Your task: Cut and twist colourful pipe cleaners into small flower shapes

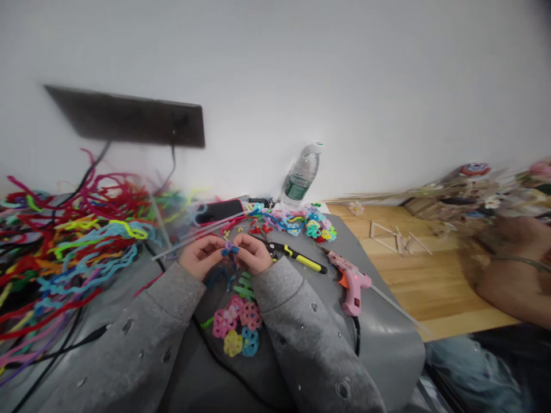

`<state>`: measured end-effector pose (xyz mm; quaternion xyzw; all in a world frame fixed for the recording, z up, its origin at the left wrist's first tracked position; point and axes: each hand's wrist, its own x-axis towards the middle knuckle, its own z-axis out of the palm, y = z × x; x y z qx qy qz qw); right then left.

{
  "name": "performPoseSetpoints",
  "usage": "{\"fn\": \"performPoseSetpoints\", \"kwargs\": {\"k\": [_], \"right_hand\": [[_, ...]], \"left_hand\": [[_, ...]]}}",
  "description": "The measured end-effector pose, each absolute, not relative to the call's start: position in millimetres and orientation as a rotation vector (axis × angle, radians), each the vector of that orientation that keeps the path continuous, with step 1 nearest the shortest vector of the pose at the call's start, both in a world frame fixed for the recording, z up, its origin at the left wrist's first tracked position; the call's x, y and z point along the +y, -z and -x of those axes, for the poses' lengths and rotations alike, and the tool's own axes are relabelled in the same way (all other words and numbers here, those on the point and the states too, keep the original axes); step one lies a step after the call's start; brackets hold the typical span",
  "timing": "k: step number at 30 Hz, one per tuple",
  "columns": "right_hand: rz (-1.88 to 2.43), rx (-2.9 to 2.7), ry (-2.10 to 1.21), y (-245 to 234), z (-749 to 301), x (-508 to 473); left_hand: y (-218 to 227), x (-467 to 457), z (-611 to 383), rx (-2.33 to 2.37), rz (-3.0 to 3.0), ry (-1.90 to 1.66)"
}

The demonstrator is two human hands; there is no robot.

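Observation:
My left hand (201, 255) and my right hand (253, 254) meet over the grey mat, fingertips pinched on a small blue and purple pipe cleaner piece (230, 249). Its exact shape is partly covered by my fingers. Just below it, blue pipe cleaner ends (224, 280) hang or lie on the mat; I cannot tell which. Between my forearms lie pink pipe cleaner flowers (226, 322), a yellow flower (233, 343), a blue flower (249, 341) and a green zigzag piece (245, 285). Close to my right hand are pliers with yellow and black handles (305, 260).
A pink hot glue gun (353, 284) with a glue stick lies at right. Loose pipe cleaners (94, 246) heap at left. A tilted water bottle (301, 175) leans near the wall, behind small flowers (318, 223). Black cords cross the mat (387, 344). A co-worker's arm (512, 275) is at far right.

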<state>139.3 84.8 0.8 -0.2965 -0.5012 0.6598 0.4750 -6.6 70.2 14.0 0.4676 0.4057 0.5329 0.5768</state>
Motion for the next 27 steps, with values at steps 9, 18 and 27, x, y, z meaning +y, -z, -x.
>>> {"fn": "performPoseSetpoints", "kwargs": {"k": [9,18,27], "right_hand": [[0.693,-1.315,-1.572,-2.1,-140.7,84.6],[0.757,-1.283,-1.554,2.4,-138.7,85.5],[0.763,-1.275,-1.567,-4.1,-138.0,85.0]], "left_hand": [[-9.7,72.1,8.8,1.023,-1.111,-1.207],[-16.4,68.8,5.5,1.078,-1.184,-1.228],[-19.7,66.7,5.5,1.115,-1.221,-1.189]]}}
